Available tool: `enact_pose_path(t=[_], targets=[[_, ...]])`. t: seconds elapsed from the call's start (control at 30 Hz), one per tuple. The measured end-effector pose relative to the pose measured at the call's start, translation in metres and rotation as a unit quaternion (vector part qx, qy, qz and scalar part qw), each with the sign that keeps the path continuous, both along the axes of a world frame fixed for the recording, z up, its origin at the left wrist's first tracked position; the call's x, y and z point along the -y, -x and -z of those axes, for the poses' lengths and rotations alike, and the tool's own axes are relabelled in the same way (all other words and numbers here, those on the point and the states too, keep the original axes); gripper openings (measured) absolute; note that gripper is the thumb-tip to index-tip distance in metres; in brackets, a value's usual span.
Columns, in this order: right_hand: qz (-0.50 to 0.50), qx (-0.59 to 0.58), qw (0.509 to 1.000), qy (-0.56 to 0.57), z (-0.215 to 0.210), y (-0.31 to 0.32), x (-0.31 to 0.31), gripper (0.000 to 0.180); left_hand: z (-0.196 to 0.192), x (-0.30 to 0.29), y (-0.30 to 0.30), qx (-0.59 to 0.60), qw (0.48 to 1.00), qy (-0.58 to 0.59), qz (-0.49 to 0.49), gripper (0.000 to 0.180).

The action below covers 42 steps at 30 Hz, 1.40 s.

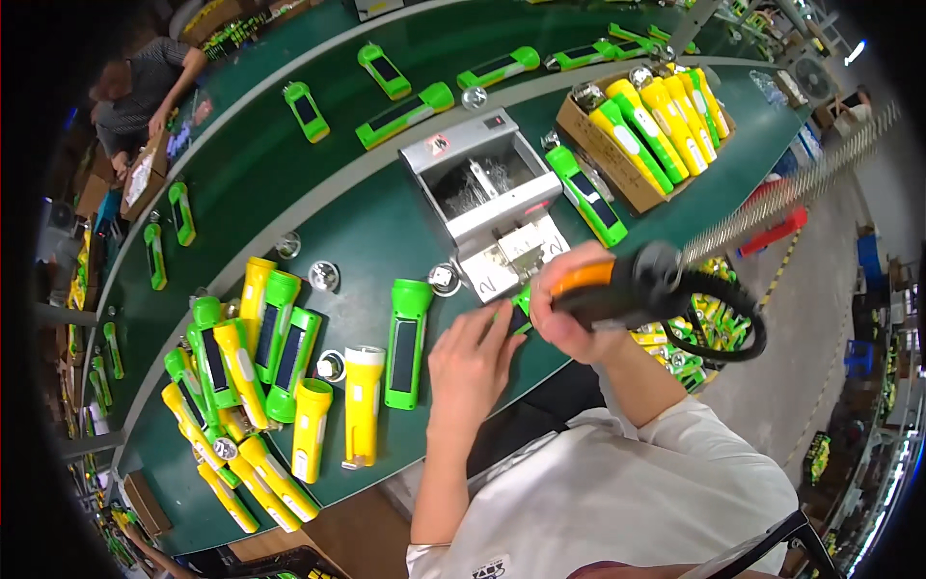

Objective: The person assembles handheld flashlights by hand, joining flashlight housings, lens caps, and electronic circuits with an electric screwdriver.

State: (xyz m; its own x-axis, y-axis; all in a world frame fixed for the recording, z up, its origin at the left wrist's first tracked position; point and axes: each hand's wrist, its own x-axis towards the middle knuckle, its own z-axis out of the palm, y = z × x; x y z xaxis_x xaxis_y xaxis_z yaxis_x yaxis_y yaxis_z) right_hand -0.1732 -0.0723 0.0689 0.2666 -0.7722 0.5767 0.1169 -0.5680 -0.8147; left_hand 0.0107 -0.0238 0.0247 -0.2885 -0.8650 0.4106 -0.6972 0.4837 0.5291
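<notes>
My right hand (571,307) is wrapped around a black and orange electric screwdriver (622,285), which hangs from a coiled metal spring (796,188). Beside it, my left hand (470,362) has its fingers closed on a small green flashlight (522,311), mostly hidden between the two hands. Just beyond them stands a grey metal screw feeder (502,217) with shiny bits in its tray. A green flashlight with a dark solar panel (405,343) and a yellow flashlight (365,405) lie left of my left hand. The screwdriver's tip cannot be seen.
A pile of yellow and green flashlights (241,367) covers the left of the green table. Clear round lamp parts (324,276) lie about. A cardboard box (617,159) of flashlights stands at the back right. Along the green conveyor (251,121) lie more flashlights; a person (145,87) sits beyond.
</notes>
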Motion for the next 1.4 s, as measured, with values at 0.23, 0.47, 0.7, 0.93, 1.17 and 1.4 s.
enact_pose_path(t=[0.23, 0.47, 0.7, 0.93, 1.17, 1.4], targets=[[-0.067, 0.011, 0.998, -0.012, 0.003, 0.006, -0.008, 0.037, 0.0, -0.005, 0.002, 0.024, 0.999, 0.033, 0.0, 0.039], [0.041, -0.019, 0.999, -0.014, 0.001, 0.001, -0.022, 0.032, -0.002, -0.012, 0.002, 0.06, 0.997, 0.053, 0.009, 0.039], [-0.085, 0.251, 0.964, 0.008, -0.031, 0.031, -0.033, 0.049, -0.057, -0.038, -0.009, 0.05, 0.998, 0.035, 0.025, 0.037], [-0.056, 0.36, 0.931, 0.007, -0.053, 0.071, -0.011, 0.05, -0.154, -0.006, -0.101, 0.105, 0.991, 0.036, -0.081, 0.044], [0.004, 0.29, 0.957, -0.014, -0.028, 0.077, 0.006, 0.053, -0.109, 0.2, -0.158, 0.068, 0.996, -0.039, -0.029, 0.039], [0.022, 0.278, 0.96, 0.013, -0.018, 0.091, 0.025, 0.049, -0.076, 0.285, -0.201, 0.114, 0.988, -0.101, -0.041, 0.036]])
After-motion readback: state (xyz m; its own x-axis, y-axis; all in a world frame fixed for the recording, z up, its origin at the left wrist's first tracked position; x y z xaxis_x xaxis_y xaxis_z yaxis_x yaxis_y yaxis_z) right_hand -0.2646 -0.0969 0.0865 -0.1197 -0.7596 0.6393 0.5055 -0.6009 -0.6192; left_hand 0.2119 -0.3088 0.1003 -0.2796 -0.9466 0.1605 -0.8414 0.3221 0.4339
